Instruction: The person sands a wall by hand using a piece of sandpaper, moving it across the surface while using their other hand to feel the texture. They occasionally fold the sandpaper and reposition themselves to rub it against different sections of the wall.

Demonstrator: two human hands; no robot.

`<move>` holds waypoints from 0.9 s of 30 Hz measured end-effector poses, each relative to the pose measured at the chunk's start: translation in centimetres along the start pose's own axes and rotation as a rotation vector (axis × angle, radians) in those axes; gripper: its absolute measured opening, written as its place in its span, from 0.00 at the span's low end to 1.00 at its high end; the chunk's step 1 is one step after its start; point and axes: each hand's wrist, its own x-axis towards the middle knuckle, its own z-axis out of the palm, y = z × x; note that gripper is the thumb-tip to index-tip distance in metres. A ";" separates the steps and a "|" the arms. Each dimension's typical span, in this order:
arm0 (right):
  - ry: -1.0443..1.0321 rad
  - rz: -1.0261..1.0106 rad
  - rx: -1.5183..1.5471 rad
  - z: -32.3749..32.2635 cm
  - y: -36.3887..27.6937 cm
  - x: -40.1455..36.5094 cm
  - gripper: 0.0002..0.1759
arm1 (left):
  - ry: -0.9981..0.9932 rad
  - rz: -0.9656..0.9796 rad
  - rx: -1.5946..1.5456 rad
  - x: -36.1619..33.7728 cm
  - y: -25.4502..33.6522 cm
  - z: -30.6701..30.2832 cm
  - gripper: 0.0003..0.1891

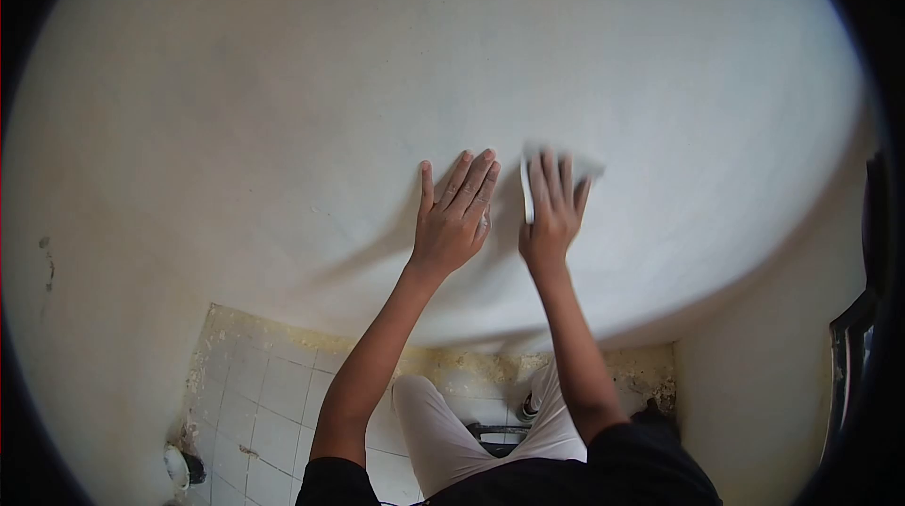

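Note:
A pale, whitish wall (603, 54) fills most of the head view in front of me. My left hand (454, 214) lies open with its palm toward the wall, fingers stretched upward, holding nothing I can see. Just to its right, my right hand (554, 209) presses a sheet of sandpaper (589, 168) to the wall. The sheet's grey edge and a white strip show around the fingers, slightly smeared by motion. Most of it is hidden under the palm.
White floor tiles (273, 402) with a yellowed, worn border meet the wall below. My legs in pale trousers (438, 431) are bent near a dark object (500, 431). A dark frame (848, 346) stands at the right. A small white-and-black item (179, 466) is at lower left.

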 end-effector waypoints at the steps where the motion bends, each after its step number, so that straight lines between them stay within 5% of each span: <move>1: -0.043 0.036 -0.015 0.3 1.0 -4.1 0.37 | 0.003 0.003 -0.001 0.2 0.1 -0.1 0.34; 5: -0.091 0.029 0.020 -0.9 0.5 -1.5 0.36 | -0.016 0.037 0.047 0.4 0.4 -0.6 0.35; 11: 0.270 -0.266 -0.011 -2.6 -3.4 20.0 0.38 | -0.029 0.044 0.094 0.0 0.5 -0.2 0.38; 15: 0.249 -0.173 0.034 -1.8 -4.1 16.8 0.38 | -0.085 0.103 0.053 -0.9 0.0 -0.5 0.37; 20: -0.048 -0.016 -0.056 2.4 1.7 -5.9 0.33 | -0.055 0.177 0.024 -2.4 -2.0 -0.5 0.33; 23: -0.040 -0.020 -0.053 1.6 1.6 -4.6 0.32 | 0.002 0.197 -0.014 -1.3 -1.6 -2.5 0.31; 27: 0.109 -0.151 -0.077 -2.4 -2.2 10.9 0.38 | 0.021 0.161 0.081 0.1 -1.0 -3.9 0.30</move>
